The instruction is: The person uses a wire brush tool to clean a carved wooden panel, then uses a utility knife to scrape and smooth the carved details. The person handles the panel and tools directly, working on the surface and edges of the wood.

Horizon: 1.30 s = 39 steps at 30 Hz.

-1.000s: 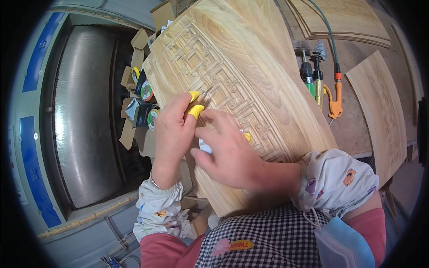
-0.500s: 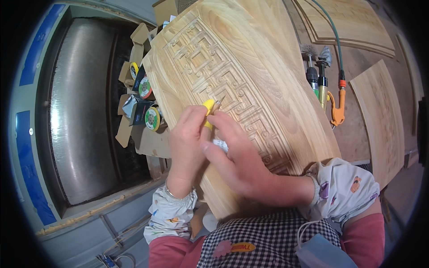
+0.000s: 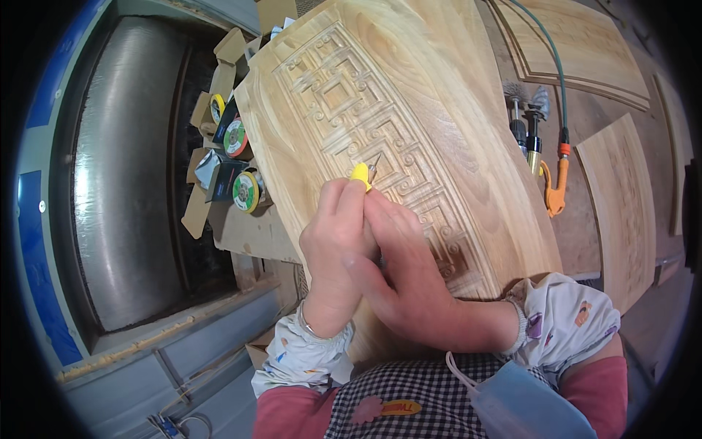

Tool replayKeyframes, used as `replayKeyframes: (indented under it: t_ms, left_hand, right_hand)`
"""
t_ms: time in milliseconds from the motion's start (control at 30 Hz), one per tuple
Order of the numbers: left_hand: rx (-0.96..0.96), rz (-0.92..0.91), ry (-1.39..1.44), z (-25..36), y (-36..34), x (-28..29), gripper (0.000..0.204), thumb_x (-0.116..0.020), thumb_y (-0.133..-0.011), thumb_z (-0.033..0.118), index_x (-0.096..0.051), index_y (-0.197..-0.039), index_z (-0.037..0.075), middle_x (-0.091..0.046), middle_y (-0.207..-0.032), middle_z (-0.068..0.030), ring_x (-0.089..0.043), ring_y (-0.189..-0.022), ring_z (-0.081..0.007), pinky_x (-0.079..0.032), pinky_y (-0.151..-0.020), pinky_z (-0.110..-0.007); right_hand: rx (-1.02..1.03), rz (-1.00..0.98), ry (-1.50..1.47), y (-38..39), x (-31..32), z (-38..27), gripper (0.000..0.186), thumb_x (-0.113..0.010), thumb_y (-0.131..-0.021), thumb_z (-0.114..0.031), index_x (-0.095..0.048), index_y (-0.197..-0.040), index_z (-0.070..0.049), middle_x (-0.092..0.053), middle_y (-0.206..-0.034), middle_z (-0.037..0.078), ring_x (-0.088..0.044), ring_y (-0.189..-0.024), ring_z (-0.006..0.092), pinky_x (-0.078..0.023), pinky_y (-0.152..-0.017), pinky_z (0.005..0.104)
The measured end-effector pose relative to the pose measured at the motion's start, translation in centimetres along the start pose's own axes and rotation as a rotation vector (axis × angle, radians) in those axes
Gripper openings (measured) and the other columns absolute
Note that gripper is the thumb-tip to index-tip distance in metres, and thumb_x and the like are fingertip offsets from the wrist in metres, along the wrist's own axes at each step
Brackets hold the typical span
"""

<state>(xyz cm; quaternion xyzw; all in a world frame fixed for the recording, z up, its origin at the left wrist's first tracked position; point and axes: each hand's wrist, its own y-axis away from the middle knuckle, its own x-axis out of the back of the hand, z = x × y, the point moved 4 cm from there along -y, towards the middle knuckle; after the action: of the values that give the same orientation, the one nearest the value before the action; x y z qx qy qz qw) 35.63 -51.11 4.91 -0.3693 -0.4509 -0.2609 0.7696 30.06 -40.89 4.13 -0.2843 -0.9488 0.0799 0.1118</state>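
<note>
Both my hands meet over a pale wooden panel with a carved band of square fretwork and scrolls. My left hand is closed on a slim tool with a pointed metal tip, which lies at the fretwork. A yellow cover shows on a fingertip at the tool. My right hand is pressed beside and against the left, fingers closed toward the same tool. The tool's handle is hidden by my fingers.
Open cardboard boxes with abrasive discs sit left, beside a steel recess. On the right lie stacked boards, two brush-tipped tools, an orange air gun on a hose and another panel.
My hands and the tool have shifted right relative to the view. My right fingers, lower and looser a second ago, have moved up and closed in beside the left ones.
</note>
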Motion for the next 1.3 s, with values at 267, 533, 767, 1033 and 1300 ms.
replayKeyframes:
  t_ms: [267,533,767,1033,1300]
  left_hand:
    - [0.102,-0.054,-0.019,0.3,1.3,1.0,0.028,-0.07,-0.088,0.014,-0.066,-0.114,0.007,-0.066,-0.106,-0.0102,-0.072,-0.078,-0.0331,-0.057,-0.062,-0.041]
    - [0.181,0.08,0.167,0.1,1.4,2.4,0.03,-0.055,-0.099,0.015,-0.063,-0.122,-0.003,-0.064,-0.103,-0.0209,-0.065,-0.095,-0.0361,-0.053,-0.08,-0.044]
    - [0.403,0.217,0.683,-4.9,0.7,-1.0,0.033,-0.056,-0.103,0.005,-0.06,-0.135,-0.005,-0.066,-0.119,-0.0102,-0.063,-0.106,-0.0175,-0.053,-0.092,-0.032]
    - [0.457,0.23,0.765,-6.8,0.7,-2.6,0.038,-0.055,-0.103,0.0,-0.058,-0.14,-0.004,-0.065,-0.126,-0.0091,-0.063,-0.109,-0.0133,-0.052,-0.094,-0.026]
    - [0.403,0.243,0.689,-7.8,1.1,-2.8,0.037,-0.057,-0.102,0.001,-0.058,-0.139,-0.004,-0.066,-0.124,-0.0098,-0.063,-0.11,-0.0144,-0.051,-0.095,-0.027]
  right_hand:
    - [-0.011,-0.098,-0.035,-0.2,0.0,-0.1,0.061,-0.065,-0.097,-0.018,-0.043,-0.147,0.01,-0.052,-0.142,0.03,-0.049,-0.132,0.0482,-0.037,-0.114,0.0511]
    - [0.178,0.14,0.047,-2.5,2.5,-3.0,0.048,-0.073,-0.09,-0.021,-0.06,-0.129,0.003,-0.06,-0.123,0.024,-0.054,-0.117,0.0436,-0.042,-0.104,0.0516]
    - [0.343,0.466,0.121,-4.2,13.3,-5.3,0.028,-0.073,-0.09,-0.018,-0.065,-0.113,-0.003,-0.065,-0.115,0.016,-0.059,-0.112,0.035,-0.048,-0.097,0.0433]
    - [-0.524,0.345,0.866,1.5,28.7,18.6,0.02,-0.061,-0.095,-0.011,-0.069,-0.112,-0.008,-0.073,-0.109,0.018,-0.07,-0.102,0.0358,-0.056,-0.087,0.0466]
    - [-0.327,0.433,1.289,5.0,26.8,26.8,0.041,-0.067,-0.084,-0.005,-0.061,-0.124,-0.008,-0.064,-0.12,0.013,-0.062,-0.109,0.033,-0.053,-0.088,0.0451]
